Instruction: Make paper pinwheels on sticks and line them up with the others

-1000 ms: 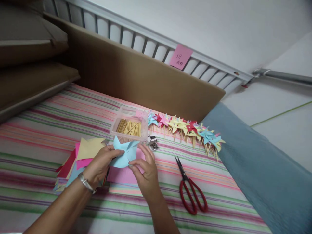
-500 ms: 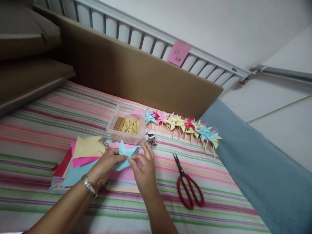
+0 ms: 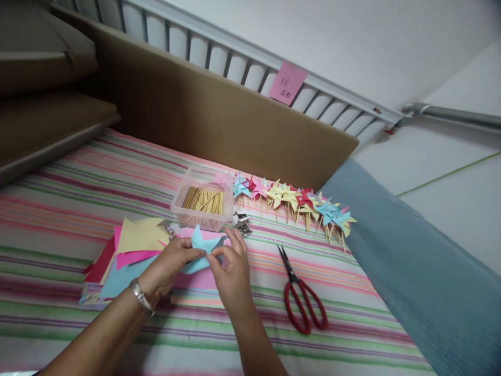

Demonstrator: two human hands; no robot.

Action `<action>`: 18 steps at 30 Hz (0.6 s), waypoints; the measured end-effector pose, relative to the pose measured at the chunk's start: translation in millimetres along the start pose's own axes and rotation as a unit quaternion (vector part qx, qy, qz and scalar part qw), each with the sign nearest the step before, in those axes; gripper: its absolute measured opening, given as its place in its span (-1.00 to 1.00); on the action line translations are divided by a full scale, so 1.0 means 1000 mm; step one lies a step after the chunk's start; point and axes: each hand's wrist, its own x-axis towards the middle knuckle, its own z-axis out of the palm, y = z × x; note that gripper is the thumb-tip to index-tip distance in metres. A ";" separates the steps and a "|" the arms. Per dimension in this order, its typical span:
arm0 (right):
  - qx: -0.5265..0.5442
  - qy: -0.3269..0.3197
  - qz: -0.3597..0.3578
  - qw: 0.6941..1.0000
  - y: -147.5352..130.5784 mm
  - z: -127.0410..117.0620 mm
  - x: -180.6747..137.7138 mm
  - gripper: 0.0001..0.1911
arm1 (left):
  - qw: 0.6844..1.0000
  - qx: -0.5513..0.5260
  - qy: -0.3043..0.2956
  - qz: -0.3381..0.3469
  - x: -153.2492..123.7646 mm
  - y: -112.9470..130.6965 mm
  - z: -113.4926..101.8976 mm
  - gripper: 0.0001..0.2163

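Observation:
A light blue paper pinwheel (image 3: 201, 242), partly folded, is held between both hands in the head view. My left hand (image 3: 176, 261), with a silver bangle at the wrist, pinches its left side near the centre between thumb and fingers. My right hand (image 3: 231, 263) pinches the middle from the right with thumb and index finger; its other fingers stick up. Whether a small pin sits between those fingertips cannot be seen. Beneath the hands lies a pink paper sheet (image 3: 195, 281). To their left is a stack of coloured paper (image 3: 135, 237).
Behind the hands stands a clear plastic box (image 3: 178, 203) of wooden sticks (image 3: 203, 201), beside a small box of pins (image 3: 243, 225). Finished pinwheels (image 3: 289, 197) line the cardboard panel (image 3: 219, 125). Red-handled scissors (image 3: 303, 303) lie at right on the striped cloth (image 3: 344, 324).
Hardly anything differs. The blue paper has shifted very slightly to the right between my fingers; both hands keep their pinch.

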 end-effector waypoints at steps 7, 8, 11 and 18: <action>-0.005 0.000 0.019 1.000 0.001 0.002 0.002 -0.90 | 1.000 -0.014 -0.013 0.012 0.000 0.001 0.001 -0.92; -0.008 0.000 0.018 1.000 0.001 0.002 0.001 -0.90 | 1.000 -0.014 -0.014 0.012 0.000 0.000 0.001 -0.92; -0.012 -0.004 0.020 1.000 0.001 0.002 0.001 -0.90 | 1.000 -0.007 -0.009 0.015 0.001 -0.001 0.000 -0.89; -0.028 0.016 -0.031 0.999 -0.001 -0.017 0.006 -0.49 | 0.991 0.126 -0.009 0.043 0.004 -0.003 -0.002 -0.93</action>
